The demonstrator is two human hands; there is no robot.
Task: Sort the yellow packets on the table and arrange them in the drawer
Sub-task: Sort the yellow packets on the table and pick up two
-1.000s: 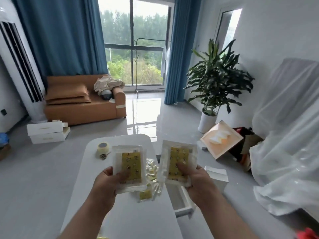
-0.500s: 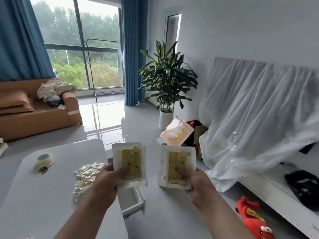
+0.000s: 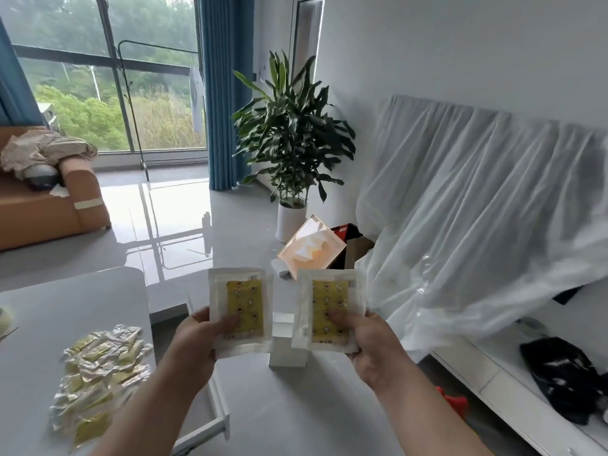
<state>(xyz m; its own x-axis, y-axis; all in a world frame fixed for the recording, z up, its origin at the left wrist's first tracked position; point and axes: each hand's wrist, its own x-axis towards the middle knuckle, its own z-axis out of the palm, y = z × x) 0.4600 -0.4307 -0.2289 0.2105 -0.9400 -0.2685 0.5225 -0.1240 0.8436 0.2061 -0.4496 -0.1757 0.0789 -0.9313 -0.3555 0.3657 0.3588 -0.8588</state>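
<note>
The left hand (image 3: pixel 197 340) gripped the left packet (image 3: pixel 241 307), thumb on its front; the right hand (image 3: pixel 371 345) gripped the right packet (image 3: pixel 330 311). Both were held upright, side by side. The pile (image 3: pixel 98 366) lay on the table (image 3: pixel 65 307), left of the open drawer (image 3: pixel 219 410).

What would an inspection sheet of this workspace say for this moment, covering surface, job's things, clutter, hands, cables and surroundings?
Surface: table, pale, partly bare.
Job's things: packet pile lies loose on the table; left-hand packet and right-hand packet are held up side by side, apart; drawer stands open at the table's edge, its inside mostly hidden by the left arm.
Clutter: tape roll at the table's left edge; white box on the floor behind the packets.
Hands: left hand grips its packet at the lower part, thumb on the front; right hand does likewise.
Cables: nothing seen.
Surroundings: potted plant, sofa, plastic-sheeted furniture, red toy on the floor.
</note>
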